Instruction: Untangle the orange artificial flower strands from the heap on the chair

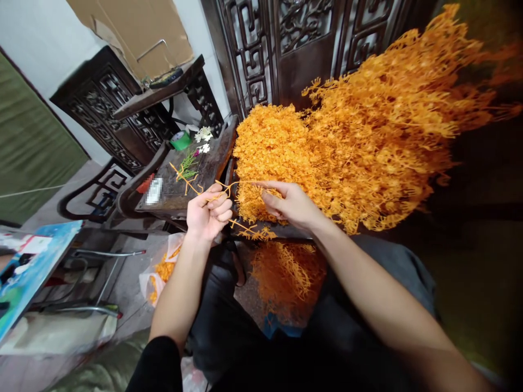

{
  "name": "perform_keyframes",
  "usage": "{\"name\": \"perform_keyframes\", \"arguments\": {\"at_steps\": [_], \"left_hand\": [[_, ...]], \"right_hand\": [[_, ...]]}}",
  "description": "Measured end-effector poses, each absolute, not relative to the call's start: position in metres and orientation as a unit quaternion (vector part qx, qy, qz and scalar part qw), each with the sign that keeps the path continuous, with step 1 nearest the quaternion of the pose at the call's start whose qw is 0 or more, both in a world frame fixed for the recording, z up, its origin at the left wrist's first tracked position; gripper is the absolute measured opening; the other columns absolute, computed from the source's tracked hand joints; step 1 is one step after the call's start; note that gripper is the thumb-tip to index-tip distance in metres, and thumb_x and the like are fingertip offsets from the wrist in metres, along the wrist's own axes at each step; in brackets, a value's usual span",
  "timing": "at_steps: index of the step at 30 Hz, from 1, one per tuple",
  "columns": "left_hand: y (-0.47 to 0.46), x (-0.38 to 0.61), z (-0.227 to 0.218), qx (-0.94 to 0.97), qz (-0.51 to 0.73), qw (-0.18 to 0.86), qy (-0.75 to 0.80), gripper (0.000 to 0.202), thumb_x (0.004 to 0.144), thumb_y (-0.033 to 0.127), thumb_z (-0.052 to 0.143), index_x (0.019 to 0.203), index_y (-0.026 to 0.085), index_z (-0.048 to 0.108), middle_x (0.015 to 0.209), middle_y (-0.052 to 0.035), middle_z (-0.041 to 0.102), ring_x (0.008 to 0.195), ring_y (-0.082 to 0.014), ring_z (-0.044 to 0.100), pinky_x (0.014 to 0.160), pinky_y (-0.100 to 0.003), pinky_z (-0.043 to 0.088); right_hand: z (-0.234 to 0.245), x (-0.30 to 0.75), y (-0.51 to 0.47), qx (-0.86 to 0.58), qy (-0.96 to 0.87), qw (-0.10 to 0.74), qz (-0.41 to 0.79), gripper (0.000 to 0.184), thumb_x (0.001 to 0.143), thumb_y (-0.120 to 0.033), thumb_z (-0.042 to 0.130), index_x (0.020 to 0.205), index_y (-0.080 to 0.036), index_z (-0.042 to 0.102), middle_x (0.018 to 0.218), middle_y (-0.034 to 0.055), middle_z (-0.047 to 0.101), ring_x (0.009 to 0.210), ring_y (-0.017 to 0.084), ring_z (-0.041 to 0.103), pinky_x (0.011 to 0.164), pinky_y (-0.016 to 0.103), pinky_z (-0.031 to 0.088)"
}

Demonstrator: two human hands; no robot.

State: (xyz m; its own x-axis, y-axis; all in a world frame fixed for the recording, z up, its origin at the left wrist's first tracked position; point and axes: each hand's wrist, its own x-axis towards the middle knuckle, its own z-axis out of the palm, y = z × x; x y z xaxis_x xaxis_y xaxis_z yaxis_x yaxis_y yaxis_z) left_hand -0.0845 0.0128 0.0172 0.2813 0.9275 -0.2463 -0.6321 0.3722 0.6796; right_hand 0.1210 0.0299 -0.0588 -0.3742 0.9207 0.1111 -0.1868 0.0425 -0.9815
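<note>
My left hand is closed in a fist around a thin, branched orange plastic stem, whose forked ends stick out past the thumb and fingers. To its right, my right hand is in front of a big heap of orange artificial flower sprays. Its index finger stretches toward the left hand, and the thumb sits apart below. A faint orange streak runs between the two hands; whether the right fingertips touch it is unclear. Just under the hands, a few loose orange sprigs lie at the heap's front edge.
On the dark wooden seat at left are green tape, white flowers, a green sprig and orange stems. More orange stems fill a container between my knees. A plastic bag with orange pieces lies on the floor.
</note>
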Motion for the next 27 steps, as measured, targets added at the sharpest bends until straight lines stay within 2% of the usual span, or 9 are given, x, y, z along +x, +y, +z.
{"name": "perform_keyframes", "arguments": {"at_steps": [4,7,10,12,15,18,20,24,27], "left_hand": [[0.009,-0.084,0.027,0.247,0.532,0.746,0.317,0.025,0.079,0.000,0.047,0.074,0.022,0.034,0.053,0.0097,0.018,0.039,-0.0074,0.019,0.042,-0.021,0.009],[0.005,-0.095,0.039,0.260,0.617,0.689,0.278,0.025,0.080,0.001,0.046,0.075,0.022,0.035,0.052,0.0101,0.016,0.038,-0.0076,0.019,0.042,-0.021,0.010],[0.004,-0.103,0.044,0.269,0.633,0.679,0.259,0.024,0.079,0.001,0.045,0.075,0.022,0.035,0.052,0.0100,0.016,0.039,-0.0077,0.019,0.041,-0.021,0.010],[0.006,-0.099,0.040,0.271,0.597,0.707,0.266,0.024,0.079,0.001,0.045,0.075,0.022,0.034,0.053,0.0096,0.017,0.039,-0.0077,0.019,0.042,-0.022,0.009],[0.009,-0.083,0.028,0.275,0.554,0.736,0.275,0.023,0.077,0.002,0.047,0.074,0.022,0.035,0.053,0.0094,0.017,0.040,-0.0075,0.018,0.042,-0.022,0.010],[0.011,-0.068,0.019,0.272,0.522,0.756,0.286,0.023,0.077,0.002,0.048,0.074,0.022,0.037,0.053,0.0093,0.017,0.040,-0.0075,0.018,0.043,-0.022,0.011],[0.011,-0.065,0.020,0.268,0.506,0.766,0.291,0.023,0.077,0.001,0.047,0.073,0.022,0.037,0.052,0.0091,0.017,0.039,-0.0075,0.019,0.043,-0.022,0.011],[0.012,-0.085,0.035,0.247,0.615,0.704,0.256,0.025,0.083,0.000,0.044,0.074,0.022,0.036,0.051,0.0089,0.022,0.038,-0.0074,0.023,0.041,-0.021,0.013],[0.014,-0.101,0.043,0.256,0.699,0.632,0.218,0.023,0.090,0.002,0.040,0.078,0.021,0.040,0.052,0.0087,0.026,0.039,-0.0069,0.025,0.040,-0.020,0.016]], "right_hand": [[-0.077,0.126,0.044,-0.413,-0.632,0.521,0.397,0.031,0.092,-0.051,0.067,0.086,-0.020,0.068,0.074,0.0030,0.064,0.070,0.018,0.059,0.070,0.033,0.046],[-0.104,0.137,0.060,-0.492,-0.624,0.516,0.320,0.030,0.090,-0.046,0.067,0.079,-0.019,0.062,0.086,0.0097,0.069,0.081,0.023,0.063,0.085,0.042,0.047],[-0.113,0.137,0.064,-0.493,-0.618,0.496,0.360,0.033,0.094,-0.050,0.061,0.088,-0.018,0.064,0.083,0.0087,0.069,0.067,0.020,0.062,0.075,0.040,0.049],[-0.103,0.128,0.057,-0.433,-0.608,0.480,0.461,0.038,0.093,-0.056,0.062,0.099,-0.019,0.066,0.082,0.0053,0.068,0.060,0.015,0.058,0.060,0.032,0.046],[-0.077,0.110,0.041,-0.304,-0.523,0.474,0.640,0.052,0.085,-0.065,0.071,0.114,-0.022,0.065,0.078,-0.0010,0.060,0.050,0.009,0.045,0.042,0.025,0.027],[-0.059,0.099,0.032,-0.235,-0.487,0.464,0.702,0.063,0.079,-0.073,0.072,0.115,-0.022,0.065,0.066,-0.0068,0.045,0.044,0.007,0.032,0.041,0.025,0.018],[-0.059,0.101,0.033,-0.260,-0.531,0.467,0.658,0.056,0.081,-0.072,0.070,0.105,-0.021,0.067,0.061,-0.0069,0.043,0.046,0.008,0.035,0.044,0.025,0.023],[-0.086,0.117,0.044,-0.443,-0.627,0.477,0.428,0.040,0.084,-0.058,0.073,0.078,-0.019,0.065,0.073,0.0036,0.065,0.069,0.018,0.057,0.063,0.029,0.041],[-0.101,0.126,0.050,-0.491,-0.632,0.429,0.420,0.040,0.086,-0.057,0.069,0.077,-0.018,0.067,0.062,0.0035,0.065,0.061,0.019,0.057,0.062,0.032,0.041]]}}
